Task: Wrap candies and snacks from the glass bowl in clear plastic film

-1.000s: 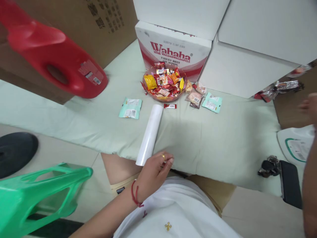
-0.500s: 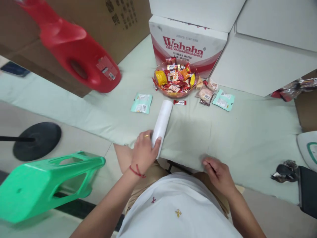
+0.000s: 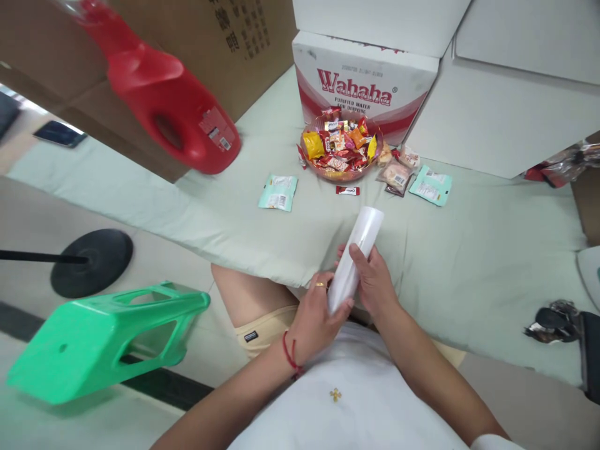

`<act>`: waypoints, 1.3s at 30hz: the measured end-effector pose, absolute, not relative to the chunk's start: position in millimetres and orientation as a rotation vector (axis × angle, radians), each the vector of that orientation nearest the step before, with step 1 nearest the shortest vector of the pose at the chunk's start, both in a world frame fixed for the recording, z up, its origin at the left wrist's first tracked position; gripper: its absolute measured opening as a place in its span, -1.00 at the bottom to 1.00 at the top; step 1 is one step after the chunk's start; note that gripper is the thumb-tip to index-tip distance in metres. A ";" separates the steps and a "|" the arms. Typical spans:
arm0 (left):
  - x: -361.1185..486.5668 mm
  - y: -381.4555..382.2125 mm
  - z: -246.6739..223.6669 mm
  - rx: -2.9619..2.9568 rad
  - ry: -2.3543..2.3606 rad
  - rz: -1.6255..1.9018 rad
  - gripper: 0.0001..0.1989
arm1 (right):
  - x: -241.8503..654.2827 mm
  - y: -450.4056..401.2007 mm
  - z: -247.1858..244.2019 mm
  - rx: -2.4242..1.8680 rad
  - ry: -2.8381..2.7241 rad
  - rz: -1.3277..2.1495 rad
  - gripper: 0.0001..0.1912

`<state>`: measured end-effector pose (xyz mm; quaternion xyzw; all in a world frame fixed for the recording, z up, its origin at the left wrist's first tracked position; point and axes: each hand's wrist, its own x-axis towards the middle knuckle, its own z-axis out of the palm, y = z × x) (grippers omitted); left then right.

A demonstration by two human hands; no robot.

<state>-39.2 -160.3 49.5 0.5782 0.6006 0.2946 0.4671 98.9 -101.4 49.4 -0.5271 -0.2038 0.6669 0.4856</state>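
Observation:
A white cylindrical roll [image 3: 355,259] is held at a slant over the front edge of the pale green covered table [image 3: 450,275]. My left hand [image 3: 316,315], with a ring and a red string bracelet, wraps round its lower end. Higher up, my right hand [image 3: 374,281] grips the roll from the right, thumb on top. Beyond the roll lies a small red packet [image 3: 347,190], in front of a glass bowl [image 3: 341,173] full of wrapped sweets. Mint-coloured packets lie to the left [image 3: 278,192] and right [image 3: 431,185], with clear-wrapped snacks [image 3: 396,175] beside the right one.
A red jug [image 3: 173,106] stands by a brown carton [image 3: 262,81] at the back left. White Wahaha box [image 3: 365,81] is behind the bowl. Green stool [image 3: 107,331] and black round base [image 3: 92,262] are on the floor at left. Keys [image 3: 553,324] lie at the right.
The roll has moved right, off its place near the left mint packet, and towards my body. My right hand has come in from the right and taken hold of it. The view has shifted slightly.

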 end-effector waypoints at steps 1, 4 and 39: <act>-35.6 -161.8 46.7 1.341 1.432 0.741 -0.45 | 95.7 -100.0 51.2 -1.288 -0.469 1.614 -0.39; -31.9 -161.3 40.4 0.959 1.129 0.665 -0.40 | 97.0 -100.4 55.0 -1.263 -0.471 1.614 -0.46; -7.2 -146.2 50.8 0.938 1.025 0.415 -0.51 | 158.7 -121.4 45.8 -1.142 -0.457 1.537 -0.44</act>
